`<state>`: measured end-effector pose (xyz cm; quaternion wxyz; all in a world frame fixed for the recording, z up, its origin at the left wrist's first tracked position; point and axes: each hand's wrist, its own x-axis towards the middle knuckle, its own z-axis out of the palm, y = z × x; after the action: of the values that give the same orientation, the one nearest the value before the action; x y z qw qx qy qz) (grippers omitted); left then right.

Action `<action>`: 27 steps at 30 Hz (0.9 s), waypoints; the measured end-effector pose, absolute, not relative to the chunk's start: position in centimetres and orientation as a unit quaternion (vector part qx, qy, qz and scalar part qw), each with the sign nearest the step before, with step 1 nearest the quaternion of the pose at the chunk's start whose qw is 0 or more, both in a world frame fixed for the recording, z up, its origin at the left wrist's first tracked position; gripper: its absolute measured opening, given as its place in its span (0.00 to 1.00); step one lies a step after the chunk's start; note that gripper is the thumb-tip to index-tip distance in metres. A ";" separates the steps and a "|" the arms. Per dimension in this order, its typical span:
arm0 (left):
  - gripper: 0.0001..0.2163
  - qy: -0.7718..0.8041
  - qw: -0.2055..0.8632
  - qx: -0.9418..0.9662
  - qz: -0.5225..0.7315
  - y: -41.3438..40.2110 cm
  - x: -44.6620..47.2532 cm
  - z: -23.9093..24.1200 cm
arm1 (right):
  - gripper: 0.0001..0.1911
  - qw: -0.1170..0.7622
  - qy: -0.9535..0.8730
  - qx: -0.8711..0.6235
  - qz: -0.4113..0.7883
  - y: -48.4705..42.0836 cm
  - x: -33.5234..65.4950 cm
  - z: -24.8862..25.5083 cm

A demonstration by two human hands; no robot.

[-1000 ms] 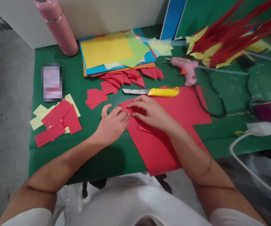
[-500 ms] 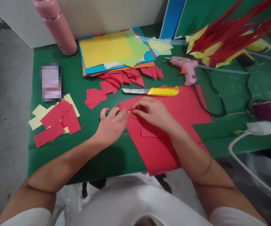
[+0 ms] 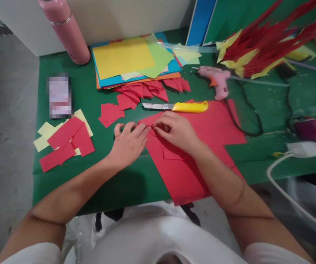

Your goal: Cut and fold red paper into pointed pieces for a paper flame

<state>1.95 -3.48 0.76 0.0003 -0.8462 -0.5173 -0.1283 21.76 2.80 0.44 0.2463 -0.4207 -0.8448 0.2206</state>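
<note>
My left hand (image 3: pixel 129 143) and my right hand (image 3: pixel 176 130) meet fingertip to fingertip over a small red paper piece (image 3: pixel 171 153), which lies on a large red sheet (image 3: pixel 199 161) on the green table (image 3: pixel 72 95). Both hands have their fingers curled and pinched on the piece's upper corner. Much of the piece is hidden under my right hand. A yellow-handled utility knife (image 3: pixel 184 106) with its blade out lies just beyond my right hand.
Folded red pieces (image 3: pixel 147 91) lie before a stack of coloured sheets (image 3: pixel 136 60). Red and yellow strips (image 3: pixel 64 139) sit at left beside a blurred flat object (image 3: pixel 60 96). A pink bottle (image 3: pixel 67 31), pink glue gun (image 3: pixel 215 79), black cord (image 3: pixel 250 117) and red-yellow paper spikes (image 3: pixel 259 47) are at the back.
Both hands have shifted a little up and left on the red piece. My left fingers have curled in tighter against my right fingertips.
</note>
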 end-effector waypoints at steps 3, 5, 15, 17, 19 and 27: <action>0.17 -0.521 -0.008 -0.844 -0.130 -3.5 2.0 0.8 | 0.06 0.244 -0.857 -0.406 0.201 2.9 22.0 0.4; 0.16 -0.524 -0.014 -0.842 -0.129 -3.5 2.0 0.8 | 0.07 0.244 -0.856 -0.411 0.196 2.9 22.2 0.4; 0.15 -0.531 -0.017 -0.836 -0.136 -3.5 2.1 0.5 | 0.07 0.225 -0.865 -0.412 0.177 2.8 22.3 0.2; 0.15 -0.531 -0.025 -0.836 -0.137 -3.6 2.2 0.4 | 0.08 0.219 -0.873 -0.403 0.165 2.8 22.3 0.0; 0.16 -0.533 -0.033 -0.834 -0.139 -3.6 2.2 0.4 | 0.09 0.209 -0.884 -0.390 0.151 2.9 22.3 0.0; 0.17 -0.534 -0.031 -0.834 -0.134 -3.7 2.3 0.5 | 0.16 0.164 -0.909 -0.371 0.098 2.6 22.5 0.3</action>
<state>2.26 -3.67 0.49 -0.0314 -0.8345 -0.5336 -0.1336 22.46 2.60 0.31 0.1641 -0.3711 -0.9087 0.0975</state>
